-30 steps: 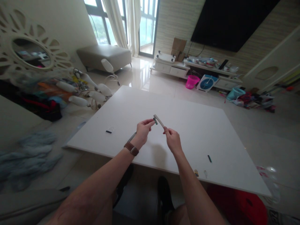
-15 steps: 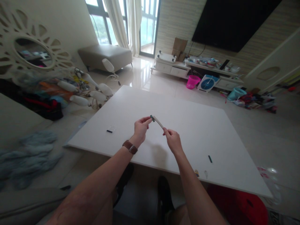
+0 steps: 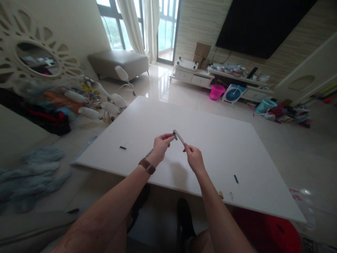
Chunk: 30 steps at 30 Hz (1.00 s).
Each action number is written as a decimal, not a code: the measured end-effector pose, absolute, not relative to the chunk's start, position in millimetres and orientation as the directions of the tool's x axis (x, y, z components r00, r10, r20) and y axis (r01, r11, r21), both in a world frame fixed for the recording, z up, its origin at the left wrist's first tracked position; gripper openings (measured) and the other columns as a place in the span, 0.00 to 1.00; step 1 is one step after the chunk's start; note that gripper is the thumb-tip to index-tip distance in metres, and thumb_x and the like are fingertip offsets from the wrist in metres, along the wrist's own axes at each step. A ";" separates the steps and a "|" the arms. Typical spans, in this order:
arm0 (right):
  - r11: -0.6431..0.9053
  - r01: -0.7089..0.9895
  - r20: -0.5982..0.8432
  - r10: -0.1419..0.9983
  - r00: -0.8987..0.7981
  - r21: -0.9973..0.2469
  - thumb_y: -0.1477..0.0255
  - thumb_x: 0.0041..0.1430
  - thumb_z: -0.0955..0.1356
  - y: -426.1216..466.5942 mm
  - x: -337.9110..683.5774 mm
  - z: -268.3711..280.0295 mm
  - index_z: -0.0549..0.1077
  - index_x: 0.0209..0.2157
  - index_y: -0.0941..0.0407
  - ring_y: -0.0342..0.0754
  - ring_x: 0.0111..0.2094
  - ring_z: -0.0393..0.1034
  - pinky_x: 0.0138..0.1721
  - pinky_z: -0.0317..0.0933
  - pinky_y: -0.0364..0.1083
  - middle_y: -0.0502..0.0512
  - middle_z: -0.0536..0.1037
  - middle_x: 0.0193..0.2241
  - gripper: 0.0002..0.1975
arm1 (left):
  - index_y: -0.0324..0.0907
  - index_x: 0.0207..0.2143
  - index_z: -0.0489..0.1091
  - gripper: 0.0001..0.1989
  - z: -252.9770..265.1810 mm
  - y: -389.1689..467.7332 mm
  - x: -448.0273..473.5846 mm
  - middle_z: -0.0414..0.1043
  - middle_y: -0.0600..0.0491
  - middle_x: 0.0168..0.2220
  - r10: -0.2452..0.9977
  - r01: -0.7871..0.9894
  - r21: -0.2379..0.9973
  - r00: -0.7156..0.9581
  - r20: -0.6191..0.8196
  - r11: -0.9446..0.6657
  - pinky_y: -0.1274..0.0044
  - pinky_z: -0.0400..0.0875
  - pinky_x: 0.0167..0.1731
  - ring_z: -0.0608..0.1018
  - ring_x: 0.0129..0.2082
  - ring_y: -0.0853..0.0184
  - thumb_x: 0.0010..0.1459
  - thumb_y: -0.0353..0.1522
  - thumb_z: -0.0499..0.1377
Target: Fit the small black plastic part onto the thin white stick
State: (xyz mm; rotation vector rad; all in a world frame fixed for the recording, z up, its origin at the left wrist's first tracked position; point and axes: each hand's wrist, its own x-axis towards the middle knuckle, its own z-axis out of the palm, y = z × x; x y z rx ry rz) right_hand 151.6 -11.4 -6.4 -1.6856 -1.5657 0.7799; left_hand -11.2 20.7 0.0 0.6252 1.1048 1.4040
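Pinched between the thumb and fingers of the left hand point(image 3: 159, 147) is a small green piece point(image 3: 176, 137), held in the air above the table. Right hand point(image 3: 194, 158) is closed around the lower end of a greyish stick point(image 3: 180, 137), which leans up and to the left. Far end of this stick meets the upper part of the green piece in the view; whether they really touch is too small to tell. On the left wrist there is a brown band point(image 3: 146, 166).

Below the near edge of the white tabletop point(image 3: 210, 140), a dark shoe point(image 3: 184, 214) is seen, and at the right something red point(image 3: 279, 230). Close to this edge, beside the right forearm, lie a small yellowish item point(image 3: 221, 194) and a small clear item point(image 3: 231, 196). A little farther lies a dark green strip point(image 3: 236, 179). On the left part of the table is a black piece point(image 3: 123, 148) with something transparent next to it.

Beyond, on the left, is a lamp with white shades point(image 3: 108, 107). Farther away stand a pink basket point(image 3: 217, 92) and a low white cabinet point(image 3: 191, 78), with a big black screen point(image 3: 259, 28) on the wall.
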 end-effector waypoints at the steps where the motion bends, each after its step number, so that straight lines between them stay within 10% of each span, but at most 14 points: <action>1: -0.031 0.558 0.032 0.994 0.103 -0.829 0.47 0.63 0.60 -11.1 152.0 -6.0 0.75 0.25 0.56 0.44 0.22 0.57 0.25 0.47 0.44 0.48 0.64 0.17 0.29 | 0.37 0.30 0.78 0.17 0.5 21.0 -12.0 0.72 0.54 0.25 0.954 -0.465 0.875 -0.175 -0.242 0.137 0.79 0.55 0.21 0.62 0.19 0.78 0.36 0.34 0.74; 30: -0.069 0.496 -0.053 0.998 0.045 -0.865 0.43 0.59 0.60 -7.8 156.1 -14.6 0.75 0.26 0.57 0.43 0.21 0.56 0.24 0.49 0.43 0.47 0.62 0.17 0.32 | 0.38 0.28 0.78 0.15 1.1 16.5 -7.5 0.74 0.52 0.26 0.964 -0.468 0.877 -0.166 -0.208 0.109 0.78 0.53 0.22 0.63 0.21 0.77 0.36 0.34 0.73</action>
